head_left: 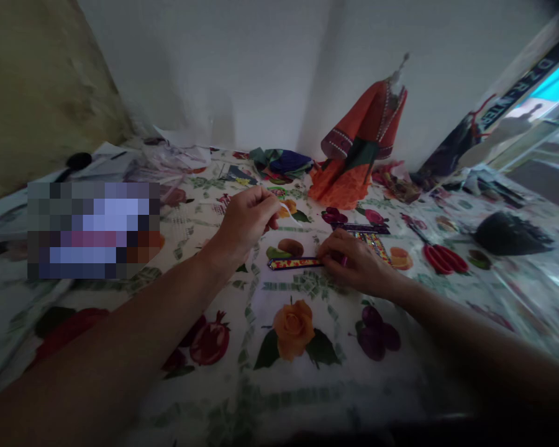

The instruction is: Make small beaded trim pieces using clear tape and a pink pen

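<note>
My left hand (254,214) is raised a little over the tablecloth, its fingers pinched on a thin white strip (289,213) that curves out to the right. Whether it is thread, cord or backing tape I cannot tell. Lower and to the right, my right hand (349,257) grips the end of a narrow fabric strip (291,264), yellow and red patterned with dark edges and a pointed left tip. Beyond the right hand lie a dark purple trim piece (370,228) and a multicoloured beaded-looking piece (376,245), partly covered by that hand.
Red-handled scissors (440,256) lie to the right, near a black bundle (512,234). A small dress form in an orange-red and green dress (363,136) stands at the back by folded blue-green cloth (284,161). A fruit-printed tablecloth (270,335) covers the table; a blurred-out patch is at left.
</note>
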`<action>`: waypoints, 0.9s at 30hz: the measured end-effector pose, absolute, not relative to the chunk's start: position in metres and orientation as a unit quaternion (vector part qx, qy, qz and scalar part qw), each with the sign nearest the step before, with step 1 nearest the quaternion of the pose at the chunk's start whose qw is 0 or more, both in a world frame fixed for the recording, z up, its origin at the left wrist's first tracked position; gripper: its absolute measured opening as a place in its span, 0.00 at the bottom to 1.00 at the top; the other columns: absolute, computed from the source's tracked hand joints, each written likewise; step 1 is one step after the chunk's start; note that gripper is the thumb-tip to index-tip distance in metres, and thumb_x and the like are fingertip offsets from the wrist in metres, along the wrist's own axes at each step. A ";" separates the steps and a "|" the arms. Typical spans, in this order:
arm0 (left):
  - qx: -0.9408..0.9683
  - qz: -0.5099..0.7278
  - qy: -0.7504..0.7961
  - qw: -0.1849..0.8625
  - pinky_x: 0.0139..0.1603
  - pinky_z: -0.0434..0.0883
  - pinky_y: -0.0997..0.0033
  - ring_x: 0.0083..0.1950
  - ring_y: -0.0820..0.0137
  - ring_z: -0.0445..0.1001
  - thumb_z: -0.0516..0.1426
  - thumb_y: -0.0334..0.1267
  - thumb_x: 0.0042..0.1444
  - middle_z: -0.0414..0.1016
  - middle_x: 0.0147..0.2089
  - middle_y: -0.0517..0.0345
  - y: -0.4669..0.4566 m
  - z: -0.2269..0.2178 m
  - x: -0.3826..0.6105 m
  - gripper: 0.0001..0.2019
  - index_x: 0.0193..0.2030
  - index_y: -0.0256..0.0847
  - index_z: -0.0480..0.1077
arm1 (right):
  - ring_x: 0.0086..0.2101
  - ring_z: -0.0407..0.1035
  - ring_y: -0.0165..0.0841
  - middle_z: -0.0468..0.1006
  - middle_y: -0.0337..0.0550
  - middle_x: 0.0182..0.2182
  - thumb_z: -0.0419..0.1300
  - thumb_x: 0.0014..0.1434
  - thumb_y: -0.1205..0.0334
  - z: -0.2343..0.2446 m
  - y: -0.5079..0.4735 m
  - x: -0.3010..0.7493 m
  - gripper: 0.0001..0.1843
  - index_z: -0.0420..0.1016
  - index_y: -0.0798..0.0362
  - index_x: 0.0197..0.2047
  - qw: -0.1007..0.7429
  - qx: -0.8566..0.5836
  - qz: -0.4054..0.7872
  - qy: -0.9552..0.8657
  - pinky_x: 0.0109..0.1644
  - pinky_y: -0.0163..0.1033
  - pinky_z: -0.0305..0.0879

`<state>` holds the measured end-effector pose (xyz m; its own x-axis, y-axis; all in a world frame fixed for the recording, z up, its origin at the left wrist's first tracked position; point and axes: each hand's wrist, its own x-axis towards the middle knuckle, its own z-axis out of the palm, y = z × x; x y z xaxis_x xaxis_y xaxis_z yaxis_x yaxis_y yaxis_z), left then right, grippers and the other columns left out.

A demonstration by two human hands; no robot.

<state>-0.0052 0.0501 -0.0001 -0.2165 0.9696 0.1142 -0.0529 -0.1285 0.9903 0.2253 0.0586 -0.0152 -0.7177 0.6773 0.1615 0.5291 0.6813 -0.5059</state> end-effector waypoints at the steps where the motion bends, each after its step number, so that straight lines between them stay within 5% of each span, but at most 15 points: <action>1: 0.456 0.596 0.503 0.430 0.22 0.59 0.77 0.21 0.76 0.66 0.56 0.29 0.47 0.67 0.18 0.63 0.050 0.000 -0.005 0.05 0.22 0.39 0.67 | 0.34 0.66 0.33 0.68 0.44 0.36 0.56 0.60 0.71 -0.015 0.058 0.225 0.06 0.74 0.54 0.38 0.171 -0.332 0.218 -0.902 0.39 0.39 0.63; 20: 0.495 0.564 0.461 0.473 0.23 0.62 0.79 0.21 0.78 0.67 0.55 0.29 0.50 0.67 0.20 0.65 0.040 0.007 0.003 0.05 0.25 0.39 0.66 | 0.33 0.68 0.29 0.71 0.44 0.39 0.56 0.65 0.67 -0.018 0.062 0.236 0.05 0.73 0.54 0.39 0.207 -0.330 0.226 -0.893 0.36 0.35 0.63; 27: 0.605 0.360 0.331 0.628 0.34 0.72 0.68 0.30 0.69 0.75 0.56 0.34 0.51 0.71 0.26 0.62 0.030 0.009 0.001 0.01 0.30 0.41 0.68 | 0.31 0.67 0.28 0.70 0.43 0.37 0.56 0.64 0.68 -0.018 0.061 0.236 0.05 0.73 0.55 0.39 0.210 -0.332 0.224 -0.892 0.36 0.34 0.63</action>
